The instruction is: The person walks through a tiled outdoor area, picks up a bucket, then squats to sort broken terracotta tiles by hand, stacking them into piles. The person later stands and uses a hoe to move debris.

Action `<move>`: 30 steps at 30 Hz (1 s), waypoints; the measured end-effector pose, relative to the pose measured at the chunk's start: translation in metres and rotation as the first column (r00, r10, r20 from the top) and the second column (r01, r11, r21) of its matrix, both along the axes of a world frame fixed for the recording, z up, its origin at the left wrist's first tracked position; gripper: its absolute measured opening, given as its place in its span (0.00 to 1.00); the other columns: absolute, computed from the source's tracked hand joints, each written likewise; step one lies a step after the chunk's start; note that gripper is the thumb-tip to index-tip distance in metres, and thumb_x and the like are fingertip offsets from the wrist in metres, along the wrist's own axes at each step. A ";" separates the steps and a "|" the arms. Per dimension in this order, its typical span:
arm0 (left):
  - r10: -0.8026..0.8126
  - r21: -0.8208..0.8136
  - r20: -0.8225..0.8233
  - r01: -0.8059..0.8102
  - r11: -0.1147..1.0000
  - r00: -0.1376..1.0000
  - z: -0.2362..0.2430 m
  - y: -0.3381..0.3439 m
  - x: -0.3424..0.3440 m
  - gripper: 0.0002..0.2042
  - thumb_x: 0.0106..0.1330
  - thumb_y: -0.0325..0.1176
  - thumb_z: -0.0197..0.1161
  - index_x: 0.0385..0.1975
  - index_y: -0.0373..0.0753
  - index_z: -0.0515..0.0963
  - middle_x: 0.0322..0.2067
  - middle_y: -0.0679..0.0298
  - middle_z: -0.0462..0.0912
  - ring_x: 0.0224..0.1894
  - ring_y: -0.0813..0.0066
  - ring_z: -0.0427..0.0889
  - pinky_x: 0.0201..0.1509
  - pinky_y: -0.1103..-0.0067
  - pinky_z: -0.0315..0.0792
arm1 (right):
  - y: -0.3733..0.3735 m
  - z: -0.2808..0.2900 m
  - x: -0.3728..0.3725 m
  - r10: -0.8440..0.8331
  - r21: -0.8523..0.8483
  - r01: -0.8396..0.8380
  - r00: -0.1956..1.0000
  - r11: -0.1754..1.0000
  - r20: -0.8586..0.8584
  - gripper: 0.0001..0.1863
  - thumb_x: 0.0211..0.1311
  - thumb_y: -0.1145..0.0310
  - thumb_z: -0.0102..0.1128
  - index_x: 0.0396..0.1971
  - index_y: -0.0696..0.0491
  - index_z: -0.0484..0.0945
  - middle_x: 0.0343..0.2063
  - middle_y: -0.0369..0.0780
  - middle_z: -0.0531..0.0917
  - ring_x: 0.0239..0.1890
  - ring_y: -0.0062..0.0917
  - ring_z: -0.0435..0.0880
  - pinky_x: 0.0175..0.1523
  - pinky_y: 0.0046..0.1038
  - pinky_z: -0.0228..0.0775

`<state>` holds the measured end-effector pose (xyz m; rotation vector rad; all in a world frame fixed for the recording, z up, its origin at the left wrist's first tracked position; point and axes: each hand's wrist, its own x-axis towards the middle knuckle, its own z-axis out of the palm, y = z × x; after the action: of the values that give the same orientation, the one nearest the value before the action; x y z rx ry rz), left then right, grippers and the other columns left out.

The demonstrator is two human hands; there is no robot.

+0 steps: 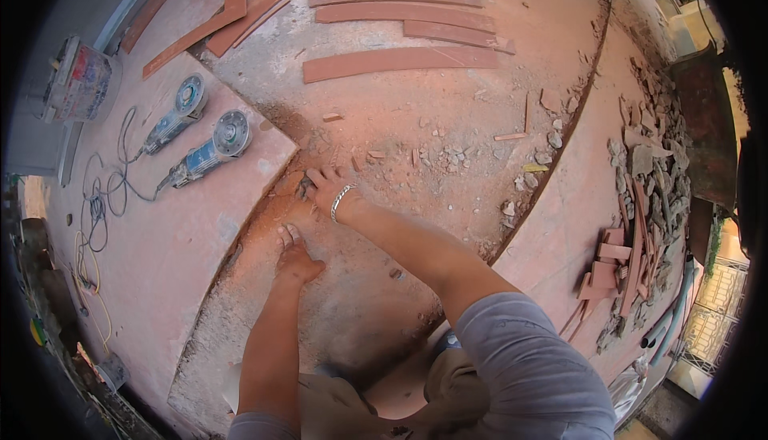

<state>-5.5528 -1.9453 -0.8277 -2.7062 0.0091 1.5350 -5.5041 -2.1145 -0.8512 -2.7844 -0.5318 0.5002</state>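
Observation:
My right hand [326,190], a silver chain bracelet [342,202] at its wrist, is down in the dug-out dirt beside the edge of the raised pink slab [216,224]. Its fingers are curled at a small dark piece [304,185], whose kind I cannot make out. Reddish loose dirt [268,214] lies along the slab edge just left of it. Closer to me, my left hand [296,258] rests on the dusty ground with fingers stretched toward the slab and thumb apart. Nothing shows in it.
Two blue angle grinders [210,152] with tangled cords lie on the left slab, near a dirty bucket [82,84]. Long reddish tile strips [400,62] lie ahead. Small rubble [454,156] scatters mid-ground; a heap of broken pieces [640,192] sits on the right slab.

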 end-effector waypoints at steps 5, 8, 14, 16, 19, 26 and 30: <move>0.014 -0.053 0.016 -0.013 0.999 1.000 -0.002 0.004 -0.003 0.60 0.50 0.48 0.71 0.72 0.34 0.30 0.74 0.45 0.28 0.76 0.53 0.36 0.77 0.75 0.44 | -0.027 -0.006 -0.017 -0.110 0.008 0.110 0.990 0.994 0.092 0.15 0.63 0.66 0.50 0.48 0.46 0.80 0.54 0.43 0.72 0.58 0.38 0.69 0.58 0.45 0.63; -0.002 -0.068 0.026 0.004 0.998 1.000 -0.003 0.006 -0.002 0.59 0.51 0.48 0.70 0.72 0.32 0.31 0.73 0.45 0.29 0.76 0.54 0.36 0.77 0.76 0.44 | -0.063 0.003 -0.036 -0.069 -0.081 0.070 0.998 0.994 0.007 0.17 0.63 0.66 0.50 0.51 0.46 0.77 0.51 0.45 0.76 0.56 0.39 0.73 0.58 0.46 0.63; -0.086 -0.088 0.055 0.091 0.992 0.995 0.006 0.010 -0.003 0.56 0.54 0.46 0.68 0.71 0.27 0.33 0.74 0.45 0.30 0.77 0.56 0.34 0.77 0.76 0.38 | -0.259 0.100 -0.197 -0.413 -0.515 0.314 0.907 0.797 -0.085 0.16 0.62 0.69 0.50 0.49 0.47 0.76 0.46 0.44 0.81 0.53 0.37 0.78 0.55 0.45 0.68; -0.111 -0.103 0.070 0.117 0.988 0.991 0.008 0.015 -0.004 0.55 0.54 0.45 0.67 0.71 0.26 0.33 0.74 0.45 0.30 0.77 0.57 0.33 0.78 0.76 0.36 | -0.327 0.166 -0.275 -0.735 -0.756 0.479 0.678 0.446 -0.004 0.18 0.63 0.68 0.51 0.53 0.46 0.72 0.48 0.43 0.80 0.55 0.37 0.77 0.55 0.45 0.68; -0.145 -0.115 0.086 0.155 0.981 0.986 0.005 0.020 -0.005 0.54 0.55 0.44 0.66 0.71 0.26 0.33 0.74 0.46 0.32 0.77 0.59 0.32 0.78 0.76 0.34 | -0.360 0.270 -0.401 -0.876 -0.715 0.680 0.233 -0.163 0.422 0.34 0.55 0.63 0.68 0.62 0.50 0.65 0.58 0.48 0.71 0.61 0.46 0.71 0.64 0.45 0.64; -0.209 -0.077 0.054 0.213 0.974 0.976 0.003 0.025 0.000 0.49 0.56 0.43 0.63 0.72 0.28 0.40 0.74 0.45 0.36 0.77 0.60 0.34 0.77 0.74 0.38 | -0.233 0.386 -0.513 -0.952 -0.597 0.790 0.062 -0.137 0.300 0.24 0.50 0.61 0.70 0.47 0.56 0.79 0.51 0.54 0.77 0.58 0.44 0.74 0.63 0.36 0.68; -0.253 -0.220 -0.152 0.216 0.951 0.956 -0.006 0.032 0.025 0.41 0.55 0.51 0.65 0.66 0.31 0.64 0.72 0.48 0.52 0.76 0.55 0.45 0.76 0.70 0.44 | -0.162 0.438 -0.479 -0.929 -0.495 0.860 0.277 0.126 0.245 0.23 0.49 0.62 0.70 0.46 0.55 0.80 0.51 0.50 0.78 0.56 0.44 0.75 0.61 0.36 0.69</move>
<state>-5.5280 -1.9137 -0.8340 -2.5760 0.4999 1.7792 -5.9826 -2.2763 -0.4129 -2.7833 1.6085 0.5243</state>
